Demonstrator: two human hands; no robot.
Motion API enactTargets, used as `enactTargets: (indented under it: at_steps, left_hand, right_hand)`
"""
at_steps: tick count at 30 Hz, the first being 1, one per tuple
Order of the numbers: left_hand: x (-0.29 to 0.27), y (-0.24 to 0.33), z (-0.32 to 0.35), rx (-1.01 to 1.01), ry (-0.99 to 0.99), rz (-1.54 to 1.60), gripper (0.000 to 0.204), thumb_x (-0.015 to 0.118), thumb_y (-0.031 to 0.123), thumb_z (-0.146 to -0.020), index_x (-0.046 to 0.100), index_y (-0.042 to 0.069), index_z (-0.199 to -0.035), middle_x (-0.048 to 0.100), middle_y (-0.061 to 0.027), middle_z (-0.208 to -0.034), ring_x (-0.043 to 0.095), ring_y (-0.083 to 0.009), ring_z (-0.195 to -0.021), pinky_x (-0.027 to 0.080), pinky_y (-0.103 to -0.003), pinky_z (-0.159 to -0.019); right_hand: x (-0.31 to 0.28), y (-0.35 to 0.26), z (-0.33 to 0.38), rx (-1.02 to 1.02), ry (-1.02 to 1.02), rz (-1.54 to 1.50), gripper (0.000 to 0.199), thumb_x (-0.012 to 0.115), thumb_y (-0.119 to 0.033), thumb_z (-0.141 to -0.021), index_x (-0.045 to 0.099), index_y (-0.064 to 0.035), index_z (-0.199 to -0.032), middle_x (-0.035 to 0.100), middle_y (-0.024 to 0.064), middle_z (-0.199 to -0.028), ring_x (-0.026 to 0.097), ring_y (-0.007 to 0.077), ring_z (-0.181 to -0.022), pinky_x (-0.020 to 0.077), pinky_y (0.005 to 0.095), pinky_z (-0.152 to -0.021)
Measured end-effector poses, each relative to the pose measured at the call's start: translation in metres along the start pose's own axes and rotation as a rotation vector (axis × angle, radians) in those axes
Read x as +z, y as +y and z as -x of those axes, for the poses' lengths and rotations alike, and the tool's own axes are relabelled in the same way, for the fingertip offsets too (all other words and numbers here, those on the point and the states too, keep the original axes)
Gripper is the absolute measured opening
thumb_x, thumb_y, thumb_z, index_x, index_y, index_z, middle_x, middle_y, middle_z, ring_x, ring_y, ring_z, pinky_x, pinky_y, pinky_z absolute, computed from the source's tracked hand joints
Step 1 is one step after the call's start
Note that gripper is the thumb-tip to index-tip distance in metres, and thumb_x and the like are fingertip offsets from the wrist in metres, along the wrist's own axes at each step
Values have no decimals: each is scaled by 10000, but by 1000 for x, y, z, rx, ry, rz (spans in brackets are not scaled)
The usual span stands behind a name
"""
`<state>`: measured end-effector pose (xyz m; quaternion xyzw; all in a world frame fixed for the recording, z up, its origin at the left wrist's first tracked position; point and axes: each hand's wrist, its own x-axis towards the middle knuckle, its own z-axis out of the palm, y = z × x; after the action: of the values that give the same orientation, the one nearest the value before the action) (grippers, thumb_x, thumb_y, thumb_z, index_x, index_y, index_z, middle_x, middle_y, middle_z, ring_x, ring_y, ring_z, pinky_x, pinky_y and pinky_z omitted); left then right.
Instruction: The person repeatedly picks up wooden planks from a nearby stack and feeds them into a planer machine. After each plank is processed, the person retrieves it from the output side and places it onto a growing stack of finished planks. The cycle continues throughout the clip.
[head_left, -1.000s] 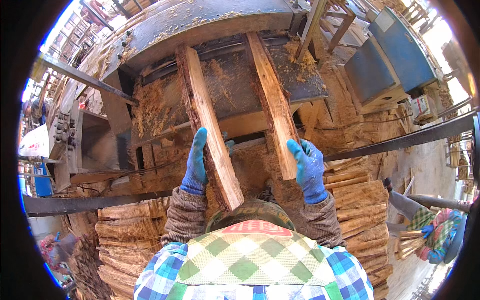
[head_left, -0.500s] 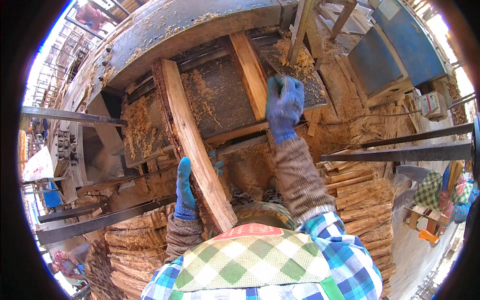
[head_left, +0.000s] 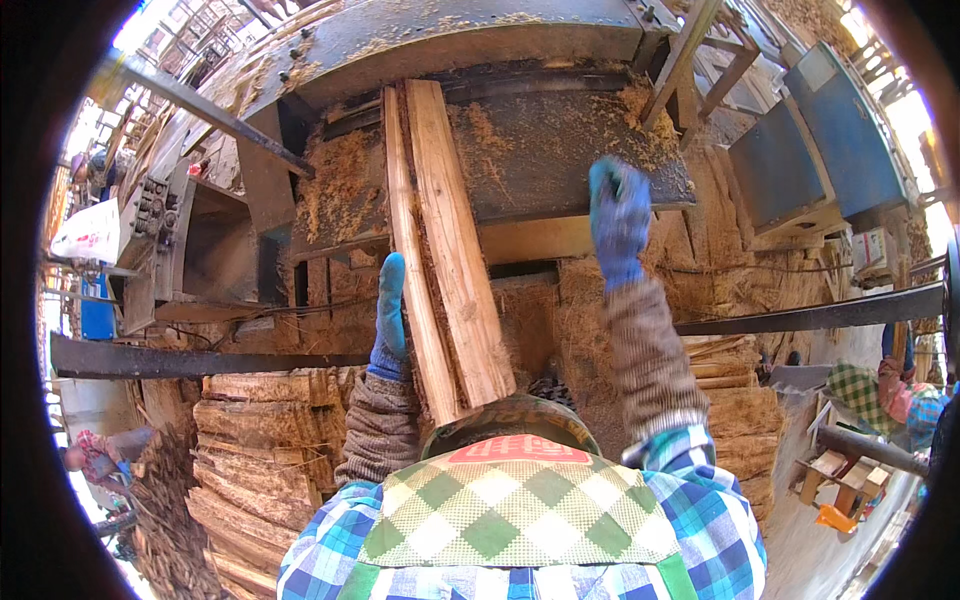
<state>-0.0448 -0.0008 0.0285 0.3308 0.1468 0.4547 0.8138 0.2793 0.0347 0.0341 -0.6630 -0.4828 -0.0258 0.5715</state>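
Note:
Two rough-sawn wooden planks (head_left: 456, 240) lie side by side, with dark bark along the seam between them. Their far ends rest on a dark metal machine table (head_left: 540, 160) and their near ends reach back toward my body. My left hand (head_left: 390, 315), in a blue glove, supports them from the left side. Its thumb points up along the edge, while the other fingers are hidden by the wood. Over the table's front right edge hovers my right hand (head_left: 620, 215), also gloved in blue, fingers curled in and nothing visible in them.
Sawdust covers parts of the table and the machine housing (head_left: 480, 45) behind it. Stacked wood (head_left: 255, 450) stands to my left, with another stack (head_left: 735, 410) at right. Metal bars (head_left: 810, 318) flank me. Blue metal boxes (head_left: 775, 145) stand far right. Other people are at work farther off.
The plank that lay by my right hand is no longer in sight. At my left, where one plank showed, two now show side by side. My view has shifted.

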Motion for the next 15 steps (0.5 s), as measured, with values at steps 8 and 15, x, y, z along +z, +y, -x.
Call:
enactTargets:
  at_steps: [8,15]
  left_hand:
    - [-6,-21,16,95,627,-354,827,507,669,-1009,395,76,-1575,612,-177,-1376,680,-270,-1149,615,-392,-932]
    - [-10,-16,-7,56,710,-648,562,645,239,-1051,455,132,-1569,547,-78,-1493,592,-186,-1265,529,-333,-1061]
  right_hand:
    - [-47,-94,205,541,-514,-553,561,668,-202,-1033,481,-16,-1528,566,167,-1513,566,189,-1340,476,344,-1075]
    - [-90,-96,150,623,-358,-463,512,633,-172,-1053,497,32,-1503,583,183,-1485,571,190,-1325,483,332,-1084]
